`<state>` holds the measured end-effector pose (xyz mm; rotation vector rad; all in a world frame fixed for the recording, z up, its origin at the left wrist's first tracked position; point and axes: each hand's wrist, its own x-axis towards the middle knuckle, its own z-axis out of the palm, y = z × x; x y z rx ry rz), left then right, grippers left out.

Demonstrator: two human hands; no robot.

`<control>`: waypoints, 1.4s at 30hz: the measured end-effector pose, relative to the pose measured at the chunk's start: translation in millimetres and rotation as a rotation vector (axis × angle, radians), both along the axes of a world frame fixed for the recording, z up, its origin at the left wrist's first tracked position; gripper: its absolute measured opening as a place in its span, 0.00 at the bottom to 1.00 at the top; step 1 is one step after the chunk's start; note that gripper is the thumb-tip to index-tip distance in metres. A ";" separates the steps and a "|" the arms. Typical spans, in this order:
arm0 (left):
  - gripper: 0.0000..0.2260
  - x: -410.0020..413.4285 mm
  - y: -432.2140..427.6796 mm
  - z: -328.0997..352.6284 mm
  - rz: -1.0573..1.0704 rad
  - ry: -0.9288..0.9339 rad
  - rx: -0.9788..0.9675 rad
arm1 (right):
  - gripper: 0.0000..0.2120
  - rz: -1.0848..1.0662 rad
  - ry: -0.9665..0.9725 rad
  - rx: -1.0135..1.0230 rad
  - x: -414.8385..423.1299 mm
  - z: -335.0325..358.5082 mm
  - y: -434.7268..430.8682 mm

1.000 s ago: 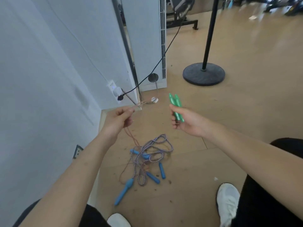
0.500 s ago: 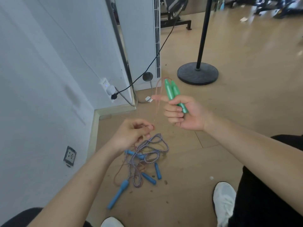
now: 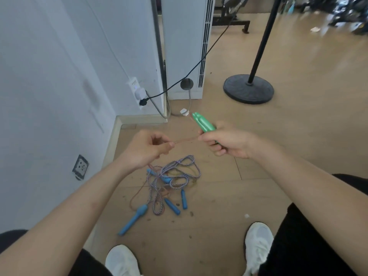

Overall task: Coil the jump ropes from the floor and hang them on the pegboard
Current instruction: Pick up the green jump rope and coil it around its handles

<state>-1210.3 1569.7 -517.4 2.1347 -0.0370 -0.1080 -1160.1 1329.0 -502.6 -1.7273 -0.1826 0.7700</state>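
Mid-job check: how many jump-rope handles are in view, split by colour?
Green handles: 2, both gripped in the right hand, their thin cord pinched by the left hand.
Blue handles: 4, on the floor, one partly under the striped rope.
Total: 6
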 end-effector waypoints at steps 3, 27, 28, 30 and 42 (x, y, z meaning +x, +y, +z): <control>0.01 -2.5 1.3 -3.7 -0.045 -0.087 0.131 | 0.11 -0.028 -0.036 -0.104 -0.2 -8.1 4.2; 0.06 -1.0 4.9 -1.0 -0.120 -0.106 -0.171 | 0.17 0.359 -0.948 -0.540 -34.8 -25.1 32.9; 0.05 -0.7 6.0 0.0 -0.118 -0.069 -0.201 | 0.18 0.338 -0.952 -0.518 -36.8 -19.5 31.7; 0.04 0.1 7.5 1.2 -0.122 0.010 -0.252 | 0.16 0.294 -0.935 -0.490 -39.3 -12.7 27.8; 0.07 -3.4 -12.4 6.8 -0.020 0.268 -0.706 | 0.24 0.072 -0.718 -0.001 -52.2 -1.4 18.1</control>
